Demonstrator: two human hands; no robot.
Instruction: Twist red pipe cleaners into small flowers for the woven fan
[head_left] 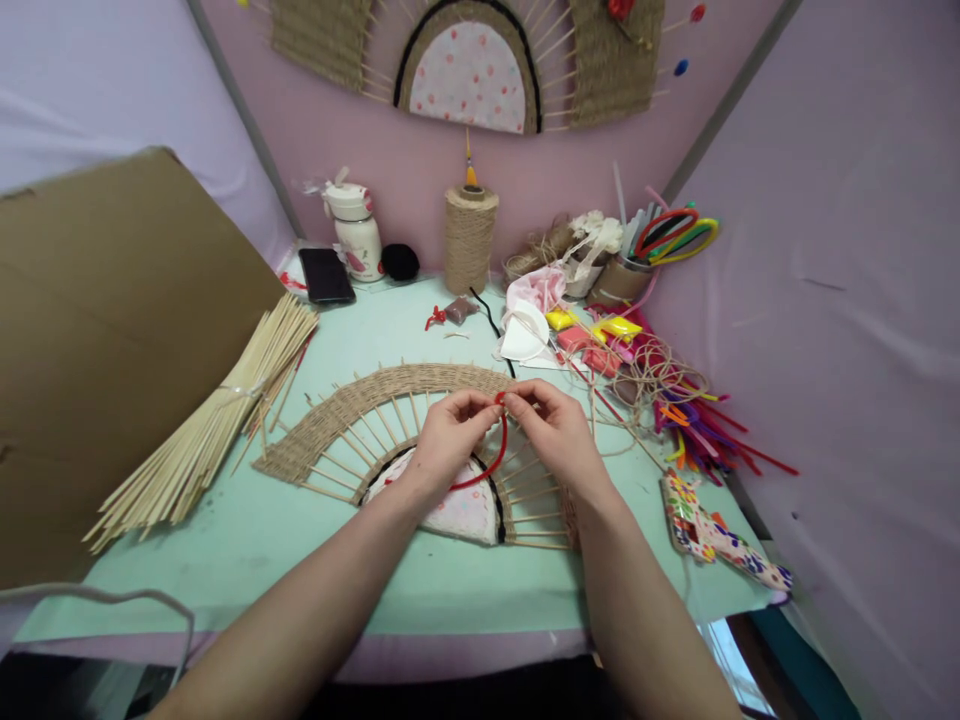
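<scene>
Between my two hands is a red pipe cleaner (501, 455), its upper end bent into a small loop and the rest curving down to the left. My left hand (459, 430) pinches it near the loop from one side. From the other side, the fingertips of my right hand (551, 425) grip it close by. Below lies a woven fan (330, 430) of twine and thin sticks, with a white half-circle (469, 515) dotted pink and edged in black. My hands and forearms cover part of the fan's right side.
A bundle of sticks (202, 430) leans by a cardboard sheet (112, 300) at left. Behind stand a twine spool (470, 240), a white bottle (356, 235) and a phone (326, 276). At right are colourful pipe cleaners (705, 430), scissors (667, 235) and a flowered glue gun (712, 530).
</scene>
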